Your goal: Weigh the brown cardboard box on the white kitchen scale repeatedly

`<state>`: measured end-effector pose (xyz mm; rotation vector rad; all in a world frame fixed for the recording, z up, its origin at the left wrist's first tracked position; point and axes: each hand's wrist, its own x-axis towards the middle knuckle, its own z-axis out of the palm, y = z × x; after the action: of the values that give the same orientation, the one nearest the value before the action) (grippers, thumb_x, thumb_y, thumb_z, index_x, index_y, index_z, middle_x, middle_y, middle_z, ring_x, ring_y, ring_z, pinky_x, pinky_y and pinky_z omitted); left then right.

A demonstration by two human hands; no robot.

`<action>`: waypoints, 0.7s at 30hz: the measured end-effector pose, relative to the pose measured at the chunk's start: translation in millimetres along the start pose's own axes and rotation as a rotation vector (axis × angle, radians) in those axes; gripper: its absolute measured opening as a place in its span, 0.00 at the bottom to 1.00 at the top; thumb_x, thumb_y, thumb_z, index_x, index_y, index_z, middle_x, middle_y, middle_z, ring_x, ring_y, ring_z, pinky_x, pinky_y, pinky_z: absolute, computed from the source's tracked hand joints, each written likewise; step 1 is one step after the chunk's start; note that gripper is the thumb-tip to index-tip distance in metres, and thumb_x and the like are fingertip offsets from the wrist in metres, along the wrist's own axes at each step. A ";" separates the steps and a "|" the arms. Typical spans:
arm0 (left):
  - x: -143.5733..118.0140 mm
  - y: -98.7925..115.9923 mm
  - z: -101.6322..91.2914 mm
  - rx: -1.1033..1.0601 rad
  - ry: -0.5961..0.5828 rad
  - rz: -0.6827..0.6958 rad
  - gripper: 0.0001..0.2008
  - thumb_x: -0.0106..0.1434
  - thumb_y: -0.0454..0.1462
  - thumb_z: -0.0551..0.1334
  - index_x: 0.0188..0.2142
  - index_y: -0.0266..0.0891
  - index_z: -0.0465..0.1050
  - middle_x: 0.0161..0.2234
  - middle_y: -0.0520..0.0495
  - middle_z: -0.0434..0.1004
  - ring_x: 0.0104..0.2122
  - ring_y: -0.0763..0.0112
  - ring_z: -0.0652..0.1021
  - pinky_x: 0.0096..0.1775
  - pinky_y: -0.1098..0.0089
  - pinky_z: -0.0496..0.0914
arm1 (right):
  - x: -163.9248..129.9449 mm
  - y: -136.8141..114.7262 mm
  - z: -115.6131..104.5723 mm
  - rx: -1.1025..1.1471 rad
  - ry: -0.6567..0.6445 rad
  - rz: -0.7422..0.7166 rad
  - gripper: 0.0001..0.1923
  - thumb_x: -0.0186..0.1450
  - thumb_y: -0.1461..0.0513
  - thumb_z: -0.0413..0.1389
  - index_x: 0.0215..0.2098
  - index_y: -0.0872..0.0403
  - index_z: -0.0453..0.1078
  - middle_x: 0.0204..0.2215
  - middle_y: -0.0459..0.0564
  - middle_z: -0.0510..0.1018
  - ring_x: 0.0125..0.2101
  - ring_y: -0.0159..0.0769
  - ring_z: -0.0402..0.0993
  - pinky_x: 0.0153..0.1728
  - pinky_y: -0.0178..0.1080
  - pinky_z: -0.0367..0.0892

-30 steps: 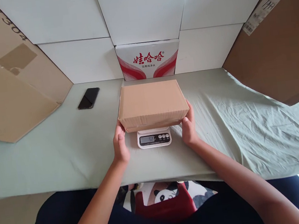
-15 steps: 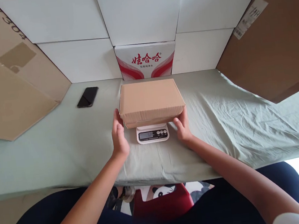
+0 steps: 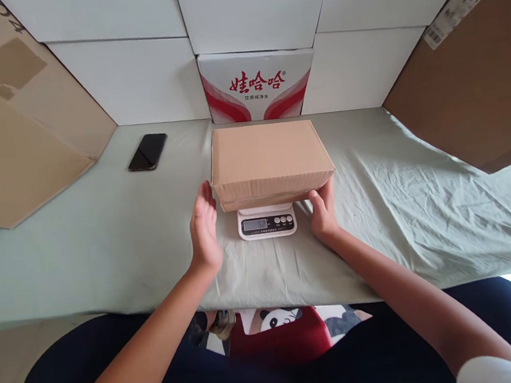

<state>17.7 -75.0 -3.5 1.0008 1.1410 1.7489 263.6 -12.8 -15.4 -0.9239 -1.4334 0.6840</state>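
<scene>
A closed cardboard box (image 3: 269, 160) is seen at the centre of the frame, resting on a small white kitchen scale (image 3: 267, 222) whose display and buttons show below the box's front edge. The left hand (image 3: 204, 234) is held flat and open just left of the box's lower left corner, its grip wide and holding nothing; contact with the box cannot be told. The right hand (image 3: 324, 214) is set against the box's lower right corner, fingers loosely curled, nothing enclosed. The counter (image 3: 104, 247) is covered in pale green cloth. A black phone (image 3: 148, 152) lies at the upper left, well apart.
</scene>
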 end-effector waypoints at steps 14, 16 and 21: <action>49.9 24.3 25.9 0.039 -0.196 0.202 0.38 0.69 0.66 0.49 0.67 0.51 0.70 0.72 0.46 0.66 0.75 0.53 0.59 0.72 0.55 0.60 | 35.6 -22.4 7.1 0.090 0.103 0.033 0.21 0.65 0.50 0.57 0.54 0.44 0.61 0.52 0.53 0.71 0.56 0.50 0.70 0.61 0.60 0.69; 70.8 17.9 29.1 0.070 -0.230 0.260 0.38 0.68 0.66 0.49 0.67 0.52 0.69 0.72 0.48 0.66 0.76 0.54 0.56 0.73 0.56 0.57 | 54.6 -9.1 12.5 0.120 0.127 0.006 0.23 0.65 0.49 0.56 0.55 0.42 0.58 0.54 0.53 0.70 0.59 0.52 0.69 0.63 0.61 0.67; 96.7 -18.9 26.4 0.122 -0.246 0.137 0.39 0.69 0.65 0.47 0.71 0.52 0.63 0.75 0.50 0.59 0.76 0.56 0.56 0.74 0.57 0.54 | 85.1 33.9 30.7 0.170 0.122 0.006 0.24 0.64 0.46 0.54 0.54 0.42 0.58 0.55 0.52 0.68 0.60 0.50 0.67 0.66 0.60 0.62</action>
<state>10.2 26.5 4.0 1.3555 1.0522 1.6210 242.6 80.7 -3.0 -0.8229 -1.2453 0.7298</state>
